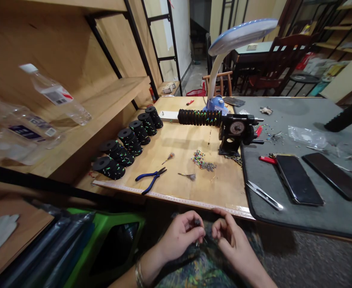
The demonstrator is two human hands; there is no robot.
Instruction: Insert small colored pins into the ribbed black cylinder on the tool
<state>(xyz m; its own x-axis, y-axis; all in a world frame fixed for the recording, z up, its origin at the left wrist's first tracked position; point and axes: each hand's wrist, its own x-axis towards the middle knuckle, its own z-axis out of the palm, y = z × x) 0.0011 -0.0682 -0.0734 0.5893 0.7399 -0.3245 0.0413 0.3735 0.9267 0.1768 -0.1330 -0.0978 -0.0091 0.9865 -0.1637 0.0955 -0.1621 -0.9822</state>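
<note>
In front of the table edge my left hand (182,236) is closed, thumb against fingers, on a small dark piece (197,221). Thin light ends poke out below the fingertips; what kind of thing it is I cannot make out. Close by on the right, my right hand (231,240) has its index finger stretched towards the table edge and its other fingers loosely curled, with the thumb apart. Nothing shows in it. Beyond them on the wooden board (176,190) lie blue-handled pliers (152,179), two small bristly tufts (189,176), and a pile of coloured beads and small metal pieces (203,161).
Several black foam spools (113,167) line the board's left side. A hand-cranked winder (236,130) holds a ribbed black roll (200,117) with coloured bits. On the grey mat (272,212) lie thread snips (264,195) and two phones (299,180). A lamp (215,76) stands behind.
</note>
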